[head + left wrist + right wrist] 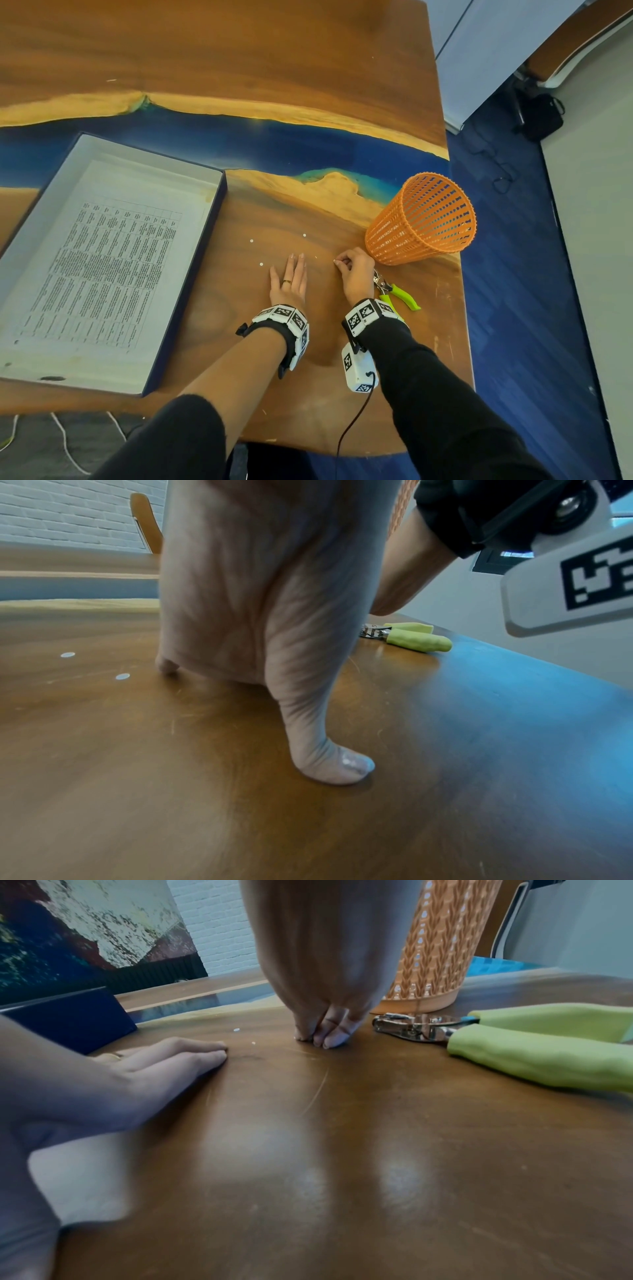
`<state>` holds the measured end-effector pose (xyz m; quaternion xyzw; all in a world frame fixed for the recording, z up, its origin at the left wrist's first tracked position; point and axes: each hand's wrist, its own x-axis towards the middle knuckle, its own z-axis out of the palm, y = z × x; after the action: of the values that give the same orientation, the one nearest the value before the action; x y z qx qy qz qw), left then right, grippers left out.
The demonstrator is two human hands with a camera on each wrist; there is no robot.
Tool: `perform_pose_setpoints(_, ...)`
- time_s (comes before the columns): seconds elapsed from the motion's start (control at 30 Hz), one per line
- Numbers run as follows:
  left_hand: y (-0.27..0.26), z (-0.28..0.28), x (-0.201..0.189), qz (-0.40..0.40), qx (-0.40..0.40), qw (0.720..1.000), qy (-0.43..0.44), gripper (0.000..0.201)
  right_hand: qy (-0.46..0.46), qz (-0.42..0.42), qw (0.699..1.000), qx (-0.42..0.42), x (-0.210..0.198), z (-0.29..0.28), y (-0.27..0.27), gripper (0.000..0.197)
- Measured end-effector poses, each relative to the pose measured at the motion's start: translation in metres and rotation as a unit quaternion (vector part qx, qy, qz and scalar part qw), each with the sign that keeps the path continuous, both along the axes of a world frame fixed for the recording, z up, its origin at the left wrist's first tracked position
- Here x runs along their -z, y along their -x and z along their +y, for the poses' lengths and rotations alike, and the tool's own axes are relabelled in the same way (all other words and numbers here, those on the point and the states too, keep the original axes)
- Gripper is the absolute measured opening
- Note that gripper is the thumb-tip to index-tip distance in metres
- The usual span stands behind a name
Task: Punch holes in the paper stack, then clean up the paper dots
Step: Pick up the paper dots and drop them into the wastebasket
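Observation:
Several white paper dots (251,241) lie loose on the wooden table (239,342), two of them close in the left wrist view (122,676). My left hand (289,281) lies flat on the table with straight fingers, just right of one dot (261,264). My right hand (354,270) is curled, its fingertips (322,1039) pinched together on the table surface around a small white dot. The hole punch (399,294) with green handles lies on the table beside my right wrist. The printed paper stack (102,260) lies in an open box.
The shallow dark-blue box (219,212) fills the left of the table. An orange mesh basket (421,219) stands by the right edge, just beyond my right hand. The table's right edge (462,308) is close to the punch.

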<state>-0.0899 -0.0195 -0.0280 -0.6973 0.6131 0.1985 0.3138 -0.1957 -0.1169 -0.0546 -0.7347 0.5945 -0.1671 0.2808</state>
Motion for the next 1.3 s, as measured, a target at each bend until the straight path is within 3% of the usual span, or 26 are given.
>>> perform_pose_setpoints(0.47, -0.002, -0.001, -0.001, 0.013, -0.001, 1.0, -0.005, 0.088, -0.03, 0.034, 0.998, -0.044, -0.009, -0.001, 0.0, 0.007)
perform_pose_setpoints(0.8, -0.005, 0.001, -0.002, 0.014, 0.016, 1.0, 0.005, 0.092, -0.026, 0.022, 0.999, -0.026, -0.02, 0.003, -0.003, 0.011)
perform_pose_setpoints(0.93, -0.007, 0.005, -0.01, 0.013, 0.041, 0.999, 0.016, 0.105, 0.012, 0.001, 0.999, -0.033, -0.038, 0.002, -0.009, 0.012)
perform_pose_setpoints(1.3, -0.01, 0.003, -0.024, 0.009, 0.076, 0.997, 0.01, 0.092, 0.104, -0.078, 0.991, -0.032, -0.12, -0.013, -0.02, 0.008)
